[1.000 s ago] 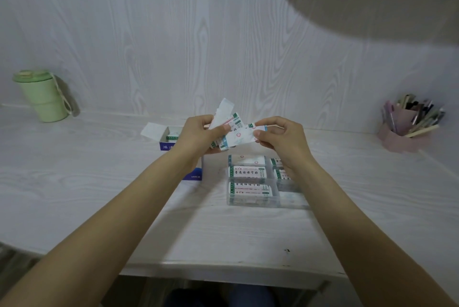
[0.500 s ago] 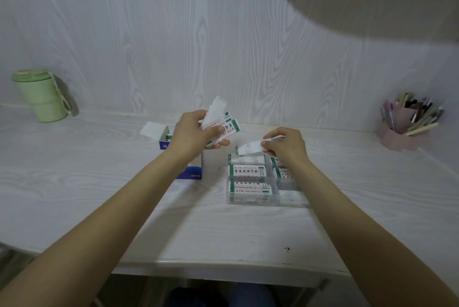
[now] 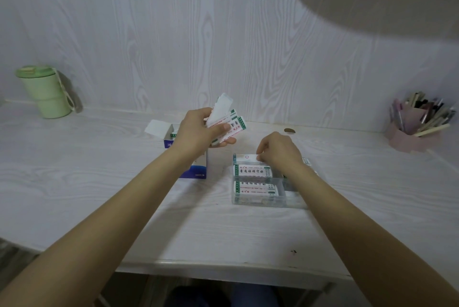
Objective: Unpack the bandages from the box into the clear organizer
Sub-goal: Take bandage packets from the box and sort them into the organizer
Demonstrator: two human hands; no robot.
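- Holding a fanned sheaf of bandages [image 3: 227, 127] in your left hand [image 3: 198, 132], you are keeping it raised above the open box [image 3: 185, 155], thumb curled across the top strip and fingers curled beneath.
- You are setting one bandage [image 3: 246, 158] down with your right hand [image 3: 279, 152], fingertips pinching its right end at the back-left compartment of the organizer [image 3: 258, 201].
- The organizer is sitting on the worktop [image 3: 99, 182] just right of the box, and its two nearer left compartments are already carrying stacks.
- You are risking the sheaf sliding apart: the strips are splayed and only the thumb is pinning them, so any loosening could drop some onto the worktop or back into the box.
- You are also risking a crooked drop on the right: the strip looks to be lying over the compartment's rim, and letting go there could leave it perched on the divider rather than down inside.
- Your right wrist is crossing the organizer's right side, so nudging the light clear case out of place is possible.
- That wrist is hiding most of the right-hand compartments; I cannot tell how full they are.
- Your left hand is covering much of the box opening, so what remains inside is unclear.
- The clear walls are hard to trace, and the print on the strips is too small to read.
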